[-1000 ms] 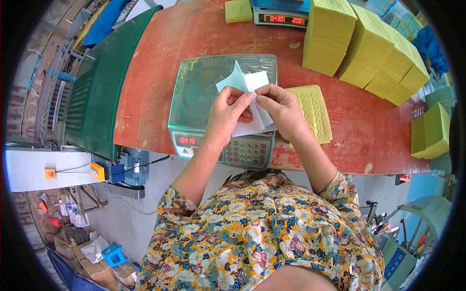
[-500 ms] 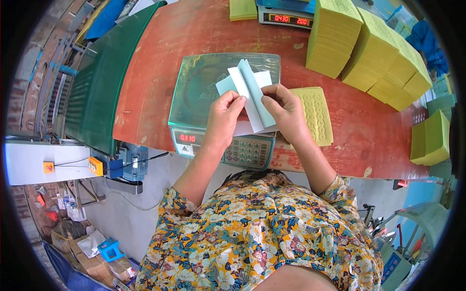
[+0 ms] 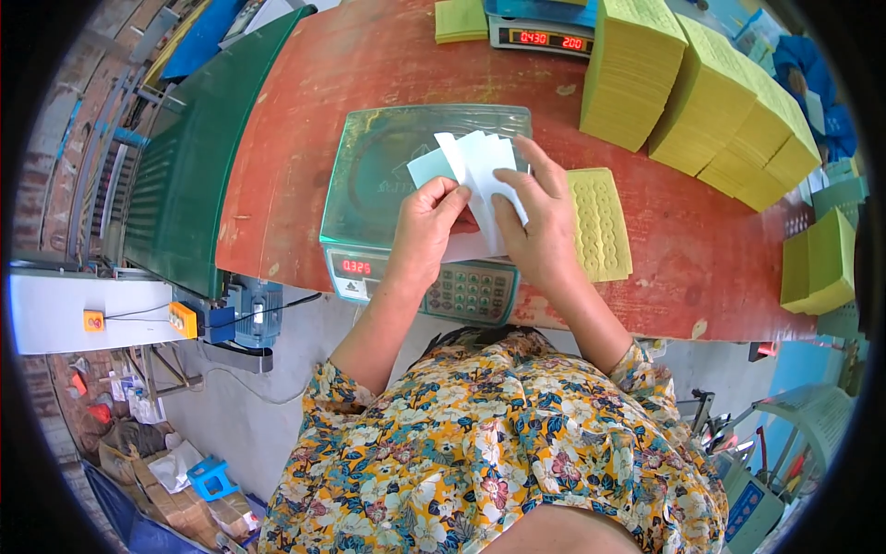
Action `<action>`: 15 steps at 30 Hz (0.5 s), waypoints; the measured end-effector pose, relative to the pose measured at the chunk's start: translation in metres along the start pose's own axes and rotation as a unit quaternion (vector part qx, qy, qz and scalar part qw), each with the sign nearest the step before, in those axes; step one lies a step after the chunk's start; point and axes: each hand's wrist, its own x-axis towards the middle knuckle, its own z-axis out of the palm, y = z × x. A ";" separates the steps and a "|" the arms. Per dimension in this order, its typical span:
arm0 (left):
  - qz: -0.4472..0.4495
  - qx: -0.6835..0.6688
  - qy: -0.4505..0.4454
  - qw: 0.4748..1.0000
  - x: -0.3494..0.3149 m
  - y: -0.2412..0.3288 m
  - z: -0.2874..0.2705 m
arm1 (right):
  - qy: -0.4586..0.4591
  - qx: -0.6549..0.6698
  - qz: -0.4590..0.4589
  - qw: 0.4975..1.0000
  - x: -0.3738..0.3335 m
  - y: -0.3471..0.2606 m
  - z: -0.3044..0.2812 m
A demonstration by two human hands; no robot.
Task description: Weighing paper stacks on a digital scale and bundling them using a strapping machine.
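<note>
Over a scale [image 3: 355, 208] with a transparent cover, a fanned bundle of white and pale-blue paper sheets [image 3: 480, 171] is held up. My left hand [image 3: 427, 226] pinches the sheets at their left edge between thumb and fingers. At the right edge, my right hand [image 3: 546, 222] has its fingers spread, with thumb and a fingertip touching or very near the paper. Just right of the scale lies a small stack of yellow sheets [image 3: 602, 224] with rows of embossed round shapes. More white paper shows below the held bundle, partly hidden by my hands.
The worn red table [image 3: 295, 138] carries tall stacks of yellow paper [image 3: 632, 78] at the back right. A second scale [image 3: 540, 37] with lit digits stands at the back. Left of the table is a green machine surface [image 3: 198, 166]. Yellow blocks [image 3: 819, 263] sit at the right edge.
The sheet that was curled between both hands now lies flatter, fanned against the others. My right hand has loosened its pinch and spread its fingers. The scale's lit reading has changed.
</note>
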 end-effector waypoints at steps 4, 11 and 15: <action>-0.002 -0.003 -0.011 1.000 0.001 0.000 -0.004 | -0.094 0.170 0.163 0.967 0.001 -0.010 -0.002; -0.005 -0.017 -0.044 0.999 0.004 0.001 -0.007 | -0.168 0.267 0.266 0.911 -0.006 -0.004 0.007; -0.011 -0.012 -0.034 0.999 0.003 0.003 -0.006 | -0.173 0.283 0.280 0.901 -0.006 -0.002 0.006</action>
